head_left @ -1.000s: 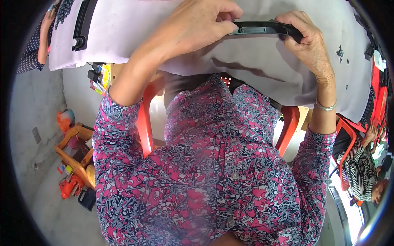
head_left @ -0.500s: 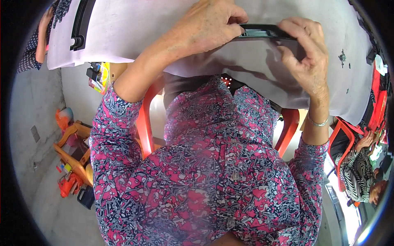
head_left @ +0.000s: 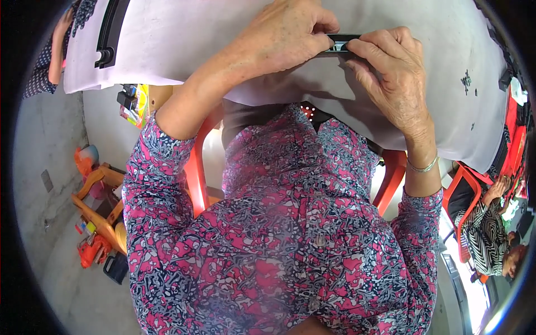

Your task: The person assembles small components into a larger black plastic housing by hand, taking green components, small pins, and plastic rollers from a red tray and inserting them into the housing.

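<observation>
At the frame's top centre, over the pale tabletop, the left hand pinches the black strip; the right hand is half open, fingertips touching it, thumb clear. Uneven pressure could make it twist loose.

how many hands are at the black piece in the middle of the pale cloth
2: the left hand grips the black piece at its left, and the right hand has fingertips at its right. The hands hide its ends; no third hand shows there.
</observation>
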`<state>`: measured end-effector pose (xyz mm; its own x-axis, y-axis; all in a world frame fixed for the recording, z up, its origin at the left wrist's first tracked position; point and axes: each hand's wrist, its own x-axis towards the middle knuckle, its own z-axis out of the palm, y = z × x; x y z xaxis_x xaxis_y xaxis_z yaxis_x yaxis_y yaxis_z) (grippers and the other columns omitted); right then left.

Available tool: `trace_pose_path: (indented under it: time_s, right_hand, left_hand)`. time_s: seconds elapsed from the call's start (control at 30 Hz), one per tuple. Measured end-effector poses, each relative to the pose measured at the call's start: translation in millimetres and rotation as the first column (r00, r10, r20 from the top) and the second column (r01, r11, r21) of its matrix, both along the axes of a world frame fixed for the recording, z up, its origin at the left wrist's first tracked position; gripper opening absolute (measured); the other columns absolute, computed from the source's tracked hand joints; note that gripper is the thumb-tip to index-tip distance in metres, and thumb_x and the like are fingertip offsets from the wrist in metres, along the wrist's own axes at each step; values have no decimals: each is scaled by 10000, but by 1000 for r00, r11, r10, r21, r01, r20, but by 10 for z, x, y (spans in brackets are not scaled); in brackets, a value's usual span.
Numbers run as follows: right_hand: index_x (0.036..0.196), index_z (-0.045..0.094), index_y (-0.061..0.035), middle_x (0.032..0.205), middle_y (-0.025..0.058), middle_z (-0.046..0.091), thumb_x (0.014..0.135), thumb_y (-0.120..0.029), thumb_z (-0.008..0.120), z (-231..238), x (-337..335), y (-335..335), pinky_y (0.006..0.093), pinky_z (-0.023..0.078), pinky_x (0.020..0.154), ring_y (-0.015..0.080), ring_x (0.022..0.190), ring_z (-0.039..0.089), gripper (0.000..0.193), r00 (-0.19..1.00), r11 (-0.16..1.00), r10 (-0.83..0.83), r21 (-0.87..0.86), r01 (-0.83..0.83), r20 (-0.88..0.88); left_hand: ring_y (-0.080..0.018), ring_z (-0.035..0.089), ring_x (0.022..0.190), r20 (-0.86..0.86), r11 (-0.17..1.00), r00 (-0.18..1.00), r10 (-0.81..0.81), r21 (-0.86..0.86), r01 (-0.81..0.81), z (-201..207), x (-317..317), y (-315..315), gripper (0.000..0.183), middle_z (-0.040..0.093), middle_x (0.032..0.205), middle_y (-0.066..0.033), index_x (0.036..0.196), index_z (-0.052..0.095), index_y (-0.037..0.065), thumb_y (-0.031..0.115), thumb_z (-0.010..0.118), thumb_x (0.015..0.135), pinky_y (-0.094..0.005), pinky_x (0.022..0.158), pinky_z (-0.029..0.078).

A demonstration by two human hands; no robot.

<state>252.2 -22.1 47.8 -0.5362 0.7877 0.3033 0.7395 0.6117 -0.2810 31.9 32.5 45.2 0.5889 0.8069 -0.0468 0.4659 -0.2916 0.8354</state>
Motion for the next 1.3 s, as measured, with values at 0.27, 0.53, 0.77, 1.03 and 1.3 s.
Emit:
trace_pose_path:
  time_s: [0.27, 0.53, 0.77, 1.03, 1.3]
  right_hand:
    - [960, 751, -126, 908, -32, 639, 741, -133, 805, -109, -2, 36, 360, 432, 828, 215, 897, 569, 226, 997, 997, -4, 80, 9, -74]
    - [943, 748, -121, 911, -28, 653, 744, -119, 795, -160, -5, 24, 365, 424, 802, 213, 891, 566, 205, 995, 996, -20, 82, 28, -99]
    - [936, 744, -122, 930, -31, 668, 739, -90, 778, -175, -14, 12, 365, 422, 798, 216, 905, 569, 202, 993, 997, -43, 65, 51, -111]
    - [942, 742, -121, 929, -32, 665, 725, -81, 772, -174, -8, 18, 363, 423, 809, 226, 914, 571, 223, 993, 998, -38, 50, 44, -114]
    - [934, 743, -129, 920, -33, 662, 716, -80, 769, -180, -7, 1, 368, 423, 803, 229, 908, 570, 225, 991, 997, -46, 61, 54, -125]
  left_hand:
    - [-357, 637, 925, -17, 990, 1000, -14, -143, 12, 41, 5, 22, 229, 642, 947, -207, 990, 693, -64, 102, 643, 841, -425, 806, 489]
    - [-363, 636, 924, 66, 1000, 997, -30, -6, 30, -24, -10, 10, 226, 633, 945, -196, 995, 692, -65, 91, 645, 839, -430, 805, 485]
    - [-366, 644, 947, 33, 997, 999, -32, -71, 34, -103, -10, 21, 248, 649, 969, -191, 1023, 709, -54, 94, 668, 827, -436, 825, 491]
    - [-384, 643, 982, 43, 1000, 999, -22, 3, 22, -163, 7, 9, 238, 658, 991, -200, 1010, 718, -44, 88, 662, 820, -441, 862, 492]
    - [-390, 671, 903, 26, 995, 998, 59, -76, -57, -52, 64, -30, 209, 684, 906, -213, 947, 723, -43, 73, 669, 781, -438, 793, 514]
